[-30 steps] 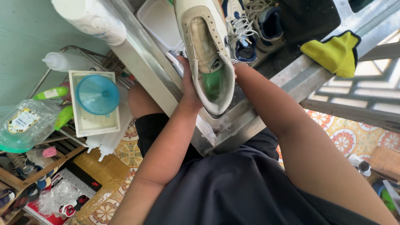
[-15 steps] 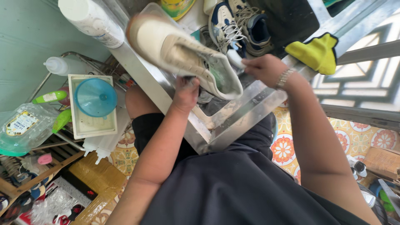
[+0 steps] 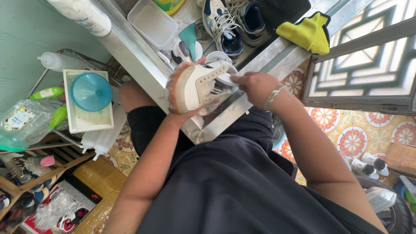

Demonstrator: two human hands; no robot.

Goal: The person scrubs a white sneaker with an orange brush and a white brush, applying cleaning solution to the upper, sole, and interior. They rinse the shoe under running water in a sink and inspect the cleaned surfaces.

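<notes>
Head view, looking down over a metal sink edge.

Item 1: white sneaker (image 3: pixel 195 86), tan rubber sole turned toward the left, held above the near rim of the steel sink (image 3: pixel 260 56). The left hand (image 3: pixel 186 113) cradles it from beneath, fingers wrapped up around the toe end and clamped on the shoe. The right hand (image 3: pixel 255 86), metal watch at the wrist, meets the heel end with fingers curled together on a pale, flat piece there; whether this is an insole or a brush I cannot tell.

Handling note: the work looks like cleaning or fitting at the shoe's opening. It would go best with the left hand's grip kept firm under the sole and the shoe kept over the basin, so the right hand can work without twisting it.

Item 2: pair of white-and-navy laced sneakers (image 3: pixel 227 24), lying in the sink just beyond.
Item 3: clear plastic tub (image 3: pixel 154 21), far left of the basin.
Item 4: yellow cloth (image 3: pixel 307 31), draped on the far right rim.
Item 5: blue funnel (image 3: pixel 91 92) seated in a white square container, on a wire rack at left, with squeeze bottles around it.
Item 6: patterned floor tiles (image 3: pixel 355 134), at right.
</notes>
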